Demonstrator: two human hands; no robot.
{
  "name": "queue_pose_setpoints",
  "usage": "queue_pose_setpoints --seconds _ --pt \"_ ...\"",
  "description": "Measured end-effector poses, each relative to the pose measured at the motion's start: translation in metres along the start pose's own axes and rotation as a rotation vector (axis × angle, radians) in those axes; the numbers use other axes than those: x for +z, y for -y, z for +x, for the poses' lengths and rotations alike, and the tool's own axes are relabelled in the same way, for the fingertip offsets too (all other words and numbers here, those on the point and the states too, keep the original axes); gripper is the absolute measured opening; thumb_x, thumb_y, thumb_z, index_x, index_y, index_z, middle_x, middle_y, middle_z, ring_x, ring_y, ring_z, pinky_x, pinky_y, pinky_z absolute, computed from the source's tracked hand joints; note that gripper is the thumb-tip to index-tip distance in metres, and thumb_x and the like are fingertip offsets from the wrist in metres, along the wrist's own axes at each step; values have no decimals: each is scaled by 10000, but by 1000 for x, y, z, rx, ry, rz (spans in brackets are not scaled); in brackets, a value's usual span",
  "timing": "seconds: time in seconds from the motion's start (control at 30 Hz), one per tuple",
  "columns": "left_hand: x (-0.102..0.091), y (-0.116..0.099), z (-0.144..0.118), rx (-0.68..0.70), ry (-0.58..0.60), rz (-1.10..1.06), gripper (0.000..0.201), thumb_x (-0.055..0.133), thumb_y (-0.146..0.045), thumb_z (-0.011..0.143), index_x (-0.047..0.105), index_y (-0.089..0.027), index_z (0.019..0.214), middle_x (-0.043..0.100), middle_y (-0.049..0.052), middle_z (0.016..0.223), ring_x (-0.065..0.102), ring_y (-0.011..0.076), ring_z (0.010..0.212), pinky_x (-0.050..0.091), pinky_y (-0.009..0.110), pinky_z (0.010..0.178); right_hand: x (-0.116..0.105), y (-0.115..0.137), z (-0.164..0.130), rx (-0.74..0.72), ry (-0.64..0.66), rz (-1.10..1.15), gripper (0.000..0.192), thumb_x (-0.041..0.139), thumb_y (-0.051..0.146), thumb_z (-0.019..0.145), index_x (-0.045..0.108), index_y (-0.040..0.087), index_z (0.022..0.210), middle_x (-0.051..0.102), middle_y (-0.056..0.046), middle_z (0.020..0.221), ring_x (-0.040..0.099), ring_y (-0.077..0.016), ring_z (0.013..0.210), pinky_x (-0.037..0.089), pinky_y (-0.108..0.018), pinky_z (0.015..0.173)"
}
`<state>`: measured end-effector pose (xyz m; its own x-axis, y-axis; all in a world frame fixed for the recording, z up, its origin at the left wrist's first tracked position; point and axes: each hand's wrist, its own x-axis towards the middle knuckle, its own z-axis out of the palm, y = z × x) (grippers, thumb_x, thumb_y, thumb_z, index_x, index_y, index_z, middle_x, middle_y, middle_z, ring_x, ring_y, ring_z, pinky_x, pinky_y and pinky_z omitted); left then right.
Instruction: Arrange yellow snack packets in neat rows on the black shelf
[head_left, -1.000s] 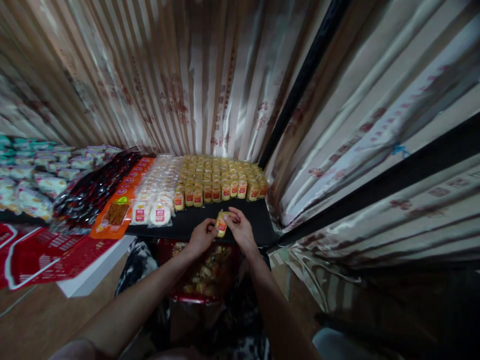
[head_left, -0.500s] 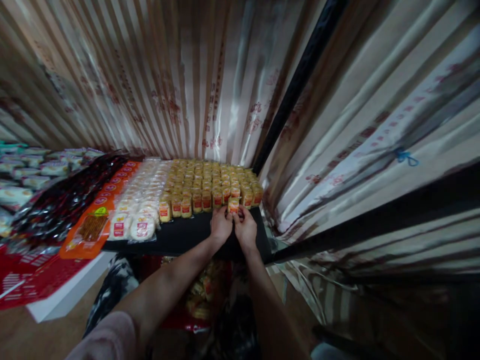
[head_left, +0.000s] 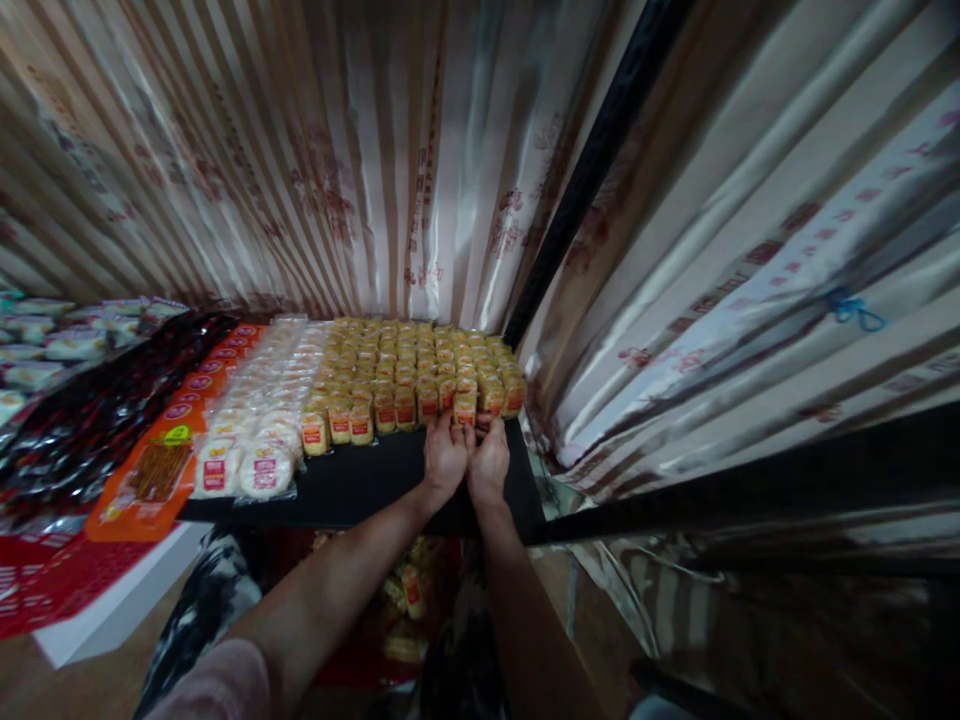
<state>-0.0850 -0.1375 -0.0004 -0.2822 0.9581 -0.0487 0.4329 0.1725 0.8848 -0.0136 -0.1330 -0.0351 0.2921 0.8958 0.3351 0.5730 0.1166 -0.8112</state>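
My left hand (head_left: pixel 444 458) and right hand (head_left: pixel 488 462) sit side by side, fingertips pinching one small yellow packet (head_left: pixel 465 408) with a red label, set upright in the front row of matching yellow packets (head_left: pixel 409 365) on the black shelf (head_left: pixel 360 480). The label's writing is too small to read. Left of them lie round white packets (head_left: pixel 259 440) with red labels, then an orange packet (head_left: pixel 154 470). The striped curtain (head_left: pixel 360 170) behind carries red characters I cannot make out.
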Motion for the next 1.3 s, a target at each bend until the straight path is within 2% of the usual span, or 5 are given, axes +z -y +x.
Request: queue_pose_setpoints --seconds 0.13,0.3,0.5,0.77,1.3 --pt "2 0 1 16 12 -19 379 434 -163 825 557 -163 1183 562 117 1153 519 217 1081 389 320 985 0 1 -1 -82 -58 -71 155 422 296 835 533 198 880 553 -80 927 525 -199 885 456 -353 816" --pt "4 4 -2 44 10 -26 385 441 -165 823 524 -132 1197 560 128 1130 542 196 1018 405 311 962 -1 4 -2 -89 -81 -160 216 422 293 840 595 184 910 527 -93 960 503 -209 909 438 -367 848" --pt "4 8 -8 190 -18 -74 359 412 -207 853 497 -164 1199 542 107 1132 518 179 1052 404 311 969 -3 3 -4 -2 -32 -80 269 401 315 851 601 185 975 544 -87 938 549 -182 793 477 -322 725" --pt "2 9 -7 304 43 -62 452 356 -261 889 422 -162 1325 453 114 1247 462 176 1156 335 287 1043 -4 2 -2 11 0 18 291 390 281 853 555 183 1071 579 -101 966 571 -189 849 494 -325 760" --pt "5 18 -5 309 118 63 444 296 -306 922 455 -190 1319 434 76 1255 488 166 1111 368 231 994 -5 2 0 -6 35 -5 384 351 242 845 549 176 1166 555 -114 1033 558 -199 911 481 -329 783"
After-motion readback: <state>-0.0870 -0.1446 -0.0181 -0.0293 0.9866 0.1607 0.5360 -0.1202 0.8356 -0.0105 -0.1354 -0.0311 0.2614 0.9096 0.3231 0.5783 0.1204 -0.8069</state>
